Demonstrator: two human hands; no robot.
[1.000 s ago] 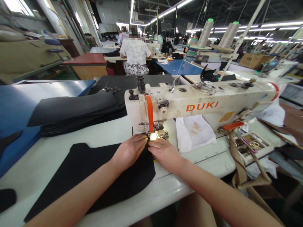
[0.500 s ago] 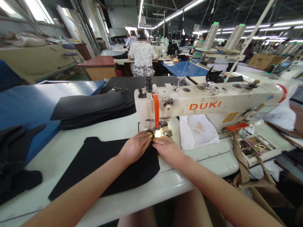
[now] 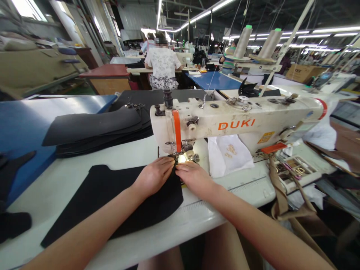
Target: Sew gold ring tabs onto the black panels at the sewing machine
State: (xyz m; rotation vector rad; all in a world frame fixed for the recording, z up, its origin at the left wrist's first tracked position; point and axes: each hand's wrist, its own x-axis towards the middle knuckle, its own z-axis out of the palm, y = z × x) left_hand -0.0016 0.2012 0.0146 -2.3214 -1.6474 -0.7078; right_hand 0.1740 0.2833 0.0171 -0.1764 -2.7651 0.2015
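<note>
Looking across from the left, I see a blue table (image 3: 30, 123) with a shiny top, and dark cut pieces (image 3: 15, 225) near the person's side of it, at the very edge of the view. Next comes a stack of dark panels (image 3: 95, 127), its sheets lying unevenly one over another, with small metal fittings (image 3: 135, 107) on top. Behind it stands a red-topped table (image 3: 107, 70). Nearer the person, a black piece (image 3: 112, 187) lies flat on the pale sewing table (image 3: 80, 160), spreading under the left forearm and running up to the needle area of the machine. The left hand (image 3: 156, 175) rests on that piece, palm down, fingers together and bent, tips at the stitching spot; whether it pinches the edge or only presses, I cannot tell. Farther back, a co-worker in a patterned white top (image 3: 163, 62) sits facing away. Just beside the left hand, the right hand (image 3: 194, 178) has its fingertips at the piece's right edge, under the lamp's glow; its grip is likewise unclear. Over both hands reaches the white sewing machine (image 3: 208, 122), lettered DUKI. To the right, a white cloth (image 3: 229, 155) bears small tan shapes, then come a brown strap (image 3: 277, 191) and a compartmented tray (image 3: 312, 177) with scissors (image 3: 298, 171).
</note>
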